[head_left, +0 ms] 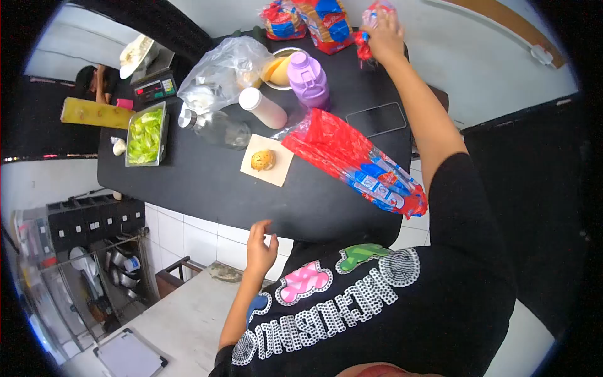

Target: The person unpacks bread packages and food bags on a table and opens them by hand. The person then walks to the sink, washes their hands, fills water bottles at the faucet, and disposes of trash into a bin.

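At the far right corner of the black table, my right hand is closed over a small red-and-clear plastic bag, covering part of it. My left hand hovers by the table's front edge, fingers apart and holding nothing. Nearest to it on the table is a small round bun with specks on top, resting on a square of light paper. Right of the bun lies a flattened red and blue plastic bread bag. A dark phone lies beyond that bag.
Behind the bun stand a glass bottle, a white-capped bottle, a purple bottle and a clear plastic bag. Lettuce fills a container at left, near a digital scale. Packaged bread stands against the wall.
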Demonstrator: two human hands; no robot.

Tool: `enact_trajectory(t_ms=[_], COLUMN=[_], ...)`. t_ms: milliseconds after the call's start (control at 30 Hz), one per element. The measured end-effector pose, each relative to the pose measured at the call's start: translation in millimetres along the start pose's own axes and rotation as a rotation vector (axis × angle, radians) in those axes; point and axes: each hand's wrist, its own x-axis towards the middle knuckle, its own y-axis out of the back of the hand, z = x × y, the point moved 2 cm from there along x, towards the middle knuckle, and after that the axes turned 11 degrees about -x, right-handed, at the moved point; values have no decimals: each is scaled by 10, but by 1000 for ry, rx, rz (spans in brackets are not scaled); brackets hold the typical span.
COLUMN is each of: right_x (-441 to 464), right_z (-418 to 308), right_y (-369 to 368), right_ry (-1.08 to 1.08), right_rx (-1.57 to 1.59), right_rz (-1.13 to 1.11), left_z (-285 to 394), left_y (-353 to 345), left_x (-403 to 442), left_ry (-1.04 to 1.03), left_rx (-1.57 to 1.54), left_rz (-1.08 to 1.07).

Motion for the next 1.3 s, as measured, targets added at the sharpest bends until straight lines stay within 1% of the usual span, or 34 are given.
enact_trajectory(t_ms=[67, 100, 167, 233, 300, 333, 367, 400, 433, 467, 500, 533, 600, 700, 767, 800, 833, 867, 933, 967, 1000, 1033, 1067, 1100, 1133, 1167, 1200, 1233, 1267, 1300], right_x=[-131, -126, -208, -314, -523, -730, -952, -1173, -1467, -1764, -2191, -2585, -2771, -3208, -3606, -3709, -3732, -3721, -3710, -3707, -3697, -3679, -3630, -3519, -3386, -3298, -3277, -3202, -3103, -3009], right_z=[-136, -204, -286, -258, -185, -149, -69, -23, 21, 56, 127, 155, -19, -111, -123, -120, -131, -165, -231, -224, -191, -179, -180, -213, -273, -346, -443, -581, -757, -939], right_y=[-591, -753, -471, -336, -191, 81, 182, 610, 885, 1113, 1046, 1049, 1672, 1814, 1638, 1594, 1633, 1729, 1858, 1828, 1759, 1716, 1727, 1809, 1908, 1976, 1940, 1962, 1993, 2025], right_ry=[152, 233, 153, 139, 158, 90, 101, 60, 23, 19, 94, 177, 120, 52, -136, -227, -326, -428, -640, -583, -529, -478, -482, -402, -323, -246, -226, -159, -92, -25], right_rx=[57, 88, 123, 286, 482, 580, 785, 817, 788, 821, 803, 689, 336, 245, 945, 1288, 1355, 1419, 1540, 1438, 1335, 1231, 1090, 934, 777, 618, 586, 564, 538, 509], right_rz=[-202, -297, -563, -506, -259, -172, -205, -389, -553, -727, -796, -919, -1216, -1138, -936, -798, -775, -749, -686, -692, -696, -701, -751, -670, -588, -505, -537, -545, -555, -564], left_z=[28, 71, 127, 253, 419, 446, 473, 551, 625, 639, 615, 567, 469, 431, 613, 859, 1098, 1146, 1175, 1190, 1434, 1629, 1762, 1811, 1833, 1842, 1714, 1543, 1474, 1212], left_y=[-33, -44, -80, -150, -309, -454, -618, -762, -899, -1045, -1173, -1263, -1431, -1780, -1937, -1810, -1672, -1677, -1604, -1557, -1146, -753, -375, -5, 388, 813, 1165, 1477, 1788, 2046], left_x=[-75, -91, -71, 48, 276, 430, 602, 776, 925, 1055, 1157, 1224, 1323, 1266, 1032, 865, 705, 617, 661, 719, 791, 854, 927, 1031, 1138, 1248, 1415, 1609, 1759, 2029], left_ry=[-8, -12, -73, -126, -195, -272, -349, -399, -447, -482, -517, -489, -439, -372, -47, 193, 442, 536, 254, 116, -418, -385, -353, -449, -415, -414, -385, -466, -344, -358], left_rx=[13, 21, 56, 156, 170, 186, 201, 226, 253, 322, 392, 395, 396, -335, -1029, -1143, -1247, -1274, -914, -732, -338, -271, -205, -235, -285, -175, -56, -11, 218, 227], left_rz=[-41, -54, -125, -212, -255, -263, -272, -255, -242, -181, -123, -119, -115, -470, -743, -894, -1040, -1183, -1207, -1208, -1041, -1049, -1055, -914, -757, -569, -317, -110, 74, 177])
